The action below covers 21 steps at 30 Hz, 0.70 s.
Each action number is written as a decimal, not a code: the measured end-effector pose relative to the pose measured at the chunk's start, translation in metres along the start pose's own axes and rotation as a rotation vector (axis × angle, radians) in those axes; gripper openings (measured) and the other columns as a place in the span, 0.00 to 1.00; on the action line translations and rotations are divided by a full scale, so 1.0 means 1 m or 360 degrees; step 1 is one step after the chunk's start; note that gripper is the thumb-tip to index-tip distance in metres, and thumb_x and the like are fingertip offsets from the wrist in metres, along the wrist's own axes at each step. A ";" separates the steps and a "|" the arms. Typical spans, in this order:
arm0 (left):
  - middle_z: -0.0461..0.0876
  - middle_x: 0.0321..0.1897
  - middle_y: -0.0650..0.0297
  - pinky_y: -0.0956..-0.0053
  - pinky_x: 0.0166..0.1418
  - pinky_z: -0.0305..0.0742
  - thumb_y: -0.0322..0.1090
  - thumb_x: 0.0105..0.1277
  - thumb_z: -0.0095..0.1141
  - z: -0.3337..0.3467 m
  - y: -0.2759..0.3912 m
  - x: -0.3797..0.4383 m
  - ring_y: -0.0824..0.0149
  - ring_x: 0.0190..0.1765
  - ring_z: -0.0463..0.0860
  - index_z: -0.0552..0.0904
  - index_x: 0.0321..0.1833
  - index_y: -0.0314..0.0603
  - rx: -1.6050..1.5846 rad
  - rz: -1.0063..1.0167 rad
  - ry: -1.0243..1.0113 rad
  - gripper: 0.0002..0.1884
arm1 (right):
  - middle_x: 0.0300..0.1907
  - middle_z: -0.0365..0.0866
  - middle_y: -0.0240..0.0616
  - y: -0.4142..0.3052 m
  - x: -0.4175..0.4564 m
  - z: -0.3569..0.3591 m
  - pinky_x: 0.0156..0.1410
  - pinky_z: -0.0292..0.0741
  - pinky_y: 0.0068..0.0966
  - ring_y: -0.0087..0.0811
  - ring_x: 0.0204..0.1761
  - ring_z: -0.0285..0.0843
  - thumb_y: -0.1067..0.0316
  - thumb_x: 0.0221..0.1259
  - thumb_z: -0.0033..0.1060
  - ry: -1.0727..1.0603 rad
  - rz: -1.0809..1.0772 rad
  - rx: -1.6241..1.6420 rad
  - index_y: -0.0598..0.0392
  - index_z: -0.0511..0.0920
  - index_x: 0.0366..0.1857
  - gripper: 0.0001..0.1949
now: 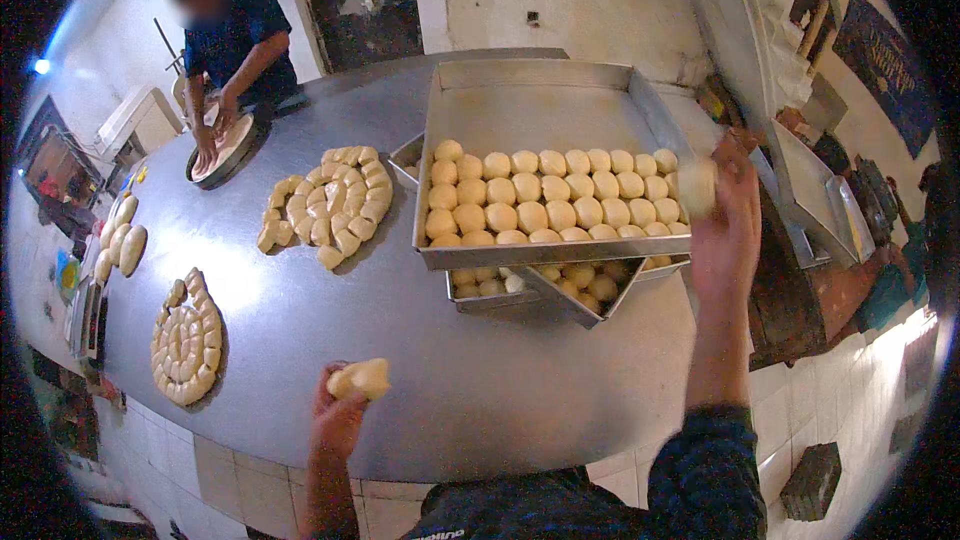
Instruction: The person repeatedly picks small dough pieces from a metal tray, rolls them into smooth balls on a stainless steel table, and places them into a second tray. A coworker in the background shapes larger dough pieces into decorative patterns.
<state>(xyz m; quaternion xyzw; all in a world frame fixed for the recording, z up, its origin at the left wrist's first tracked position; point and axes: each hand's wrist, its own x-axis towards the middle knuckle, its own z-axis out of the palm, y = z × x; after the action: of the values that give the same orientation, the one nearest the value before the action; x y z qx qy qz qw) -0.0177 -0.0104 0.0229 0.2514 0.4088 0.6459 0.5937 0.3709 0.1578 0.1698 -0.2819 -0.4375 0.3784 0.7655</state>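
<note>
My left hand (339, 403) grips a lump of pale dough (361, 378) above the front of the metal table. At the right side of a large metal baking tray (551, 250), my right hand (735, 172) is raised and blurred by motion. A smeared pale dough piece (697, 186) is at its fingers and appears to be held. Rows of round dough balls (555, 187) fill the near part of the tray, whose far part shows bare metal. Two coils of cut dough pieces lie on the table, one left of the tray (341, 199) and another farther left (186, 345).
Beneath the large tray, smaller trays of dough balls (592, 285) sit at angles. Oval dough pieces (124, 240) lie at the table's left edge. Across the table (300, 322), a co-worker (240, 37) presses dough in a round pan (225, 157). An empty tray (817, 187) leans at right.
</note>
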 end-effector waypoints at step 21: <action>0.75 0.51 0.56 0.71 0.55 0.73 0.23 0.65 0.50 0.002 -0.026 0.005 0.63 0.53 0.76 0.71 0.53 0.41 0.1447 0.0068 -0.0732 0.14 | 0.57 0.73 0.41 0.051 -0.231 -0.033 0.64 0.66 0.38 0.46 0.59 0.69 0.66 0.60 0.54 -0.1245 0.0697 -0.1408 0.51 0.71 0.58 0.20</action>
<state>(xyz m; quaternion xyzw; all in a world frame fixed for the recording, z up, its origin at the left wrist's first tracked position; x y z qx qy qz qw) -0.0022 -0.0056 0.0019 0.6283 0.5022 0.3426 0.4855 0.3070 -0.0079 0.0106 -0.4958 -0.7323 0.3846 0.2644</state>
